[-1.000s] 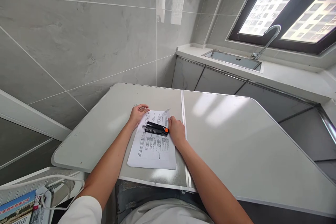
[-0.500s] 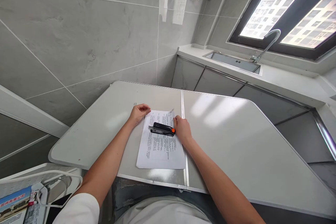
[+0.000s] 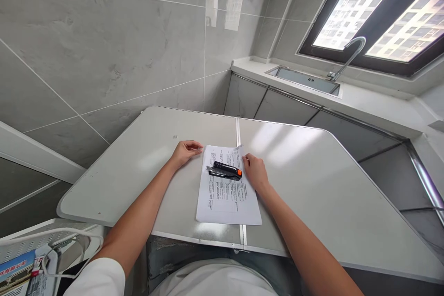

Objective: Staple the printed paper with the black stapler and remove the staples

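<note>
A printed sheet of paper (image 3: 227,210) lies on the folding table, its upper right corner curled up. Across its upper half rests a black stapler (image 3: 227,170) with an orange end pointing right. My left hand (image 3: 187,153) is by the sheet's upper left corner, fingers stretched out and thumb a little apart, holding nothing. At the right edge, my right hand (image 3: 255,171) is closed with curled fingers on the paper's margin, close to the stapler's orange end. Its fingertips are partly hidden.
The pale folding table (image 3: 312,203) has a metal seam down its middle. At lower left stands a white basket (image 3: 79,230) with a cable and printed packets. A counter with a sink (image 3: 305,81) and faucet (image 3: 350,55) runs along the right, under a window.
The paper, with the stapler on it, has slid right across the table seam. My right hand has moved right with it, while the left hand stays nearly in place. The camera view has shifted slightly.
</note>
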A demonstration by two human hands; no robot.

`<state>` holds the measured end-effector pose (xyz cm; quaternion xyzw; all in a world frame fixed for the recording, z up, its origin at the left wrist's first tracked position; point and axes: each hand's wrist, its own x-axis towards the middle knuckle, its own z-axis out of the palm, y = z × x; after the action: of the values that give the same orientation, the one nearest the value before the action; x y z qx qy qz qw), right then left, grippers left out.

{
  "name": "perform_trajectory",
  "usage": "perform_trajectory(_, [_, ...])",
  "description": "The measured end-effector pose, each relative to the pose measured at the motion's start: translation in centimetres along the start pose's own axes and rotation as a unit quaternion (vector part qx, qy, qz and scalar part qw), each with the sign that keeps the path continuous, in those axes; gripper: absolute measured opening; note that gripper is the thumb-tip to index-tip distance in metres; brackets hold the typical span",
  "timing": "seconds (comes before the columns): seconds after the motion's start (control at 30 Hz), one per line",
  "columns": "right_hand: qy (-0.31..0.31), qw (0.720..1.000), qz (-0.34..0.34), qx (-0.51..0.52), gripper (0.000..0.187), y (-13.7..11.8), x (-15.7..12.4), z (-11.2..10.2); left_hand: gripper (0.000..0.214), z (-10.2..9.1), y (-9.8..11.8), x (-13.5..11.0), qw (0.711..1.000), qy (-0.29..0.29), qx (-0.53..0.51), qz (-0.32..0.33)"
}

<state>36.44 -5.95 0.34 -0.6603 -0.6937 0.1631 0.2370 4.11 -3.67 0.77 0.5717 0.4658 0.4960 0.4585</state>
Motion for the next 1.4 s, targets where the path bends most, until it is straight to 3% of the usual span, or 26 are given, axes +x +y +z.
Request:
perform_trajectory(0.17, [0.022,0.999,0.025,-0.002,0.033,1.3,-0.1,-0.4,0.030,2.4,1.6,-0.8,0.997,-0.053,0.042,0.027])
perform_trajectory(0.37, [0.031,0.998,0.049,0.038,0.024,1.9,-0.2,-0.7,0.027,2.8,2.6,-1.9,0.986,-0.089,0.142,0.010])
perform_trajectory(0.43, [0.077,0.995,0.026,0.058,0.024,1.7,-0.5,-1.0,0.025,2.9,2.7,-2.5,0.982,-0.094,0.164,0.013])
perform_trajectory(0.53, [0.116,0.982,-0.100,0.115,0.027,0.8,-1.1,-1.6,0.030,3.6,2.5,-3.0,0.982,-0.110,0.153,0.010])
perform_trajectory(0.63, [0.023,0.950,-0.252,0.182,0.027,-0.5,-1.7,-1.7,0.036,4.2,2.0,-3.1,0.978,-0.150,0.143,0.003])
perform_trajectory(0.7, [-0.057,0.935,-0.300,0.182,0.033,-1.2,-2.0,-1.4,0.036,4.5,1.6,-3.0,0.976,-0.163,0.144,0.007])
perform_trajectory(0.77, [-0.101,0.937,-0.295,0.158,0.035,-1.5,-2.2,-0.8,0.034,4.6,1.3,-2.8,0.977,-0.152,0.148,0.015])
perform_trajectory(0.9, [-0.109,0.950,-0.259,0.139,0.029,-1.4,-2.2,0.2,0.036,4.8,0.9,-2.6,0.979,-0.130,0.156,0.013])
perform_trajectory(1.13, [-0.112,0.948,-0.262,0.141,0.026,-1.3,-2.1,0.0,0.031,4.6,1.2,-2.5,0.974,-0.156,0.162,0.013])
perform_trajectory(1.4, [-0.122,0.949,-0.255,0.141,0.026,-1.4,-2.2,-0.3,0.018,3.2,1.4,-2.5,0.955,-0.208,0.187,0.097])
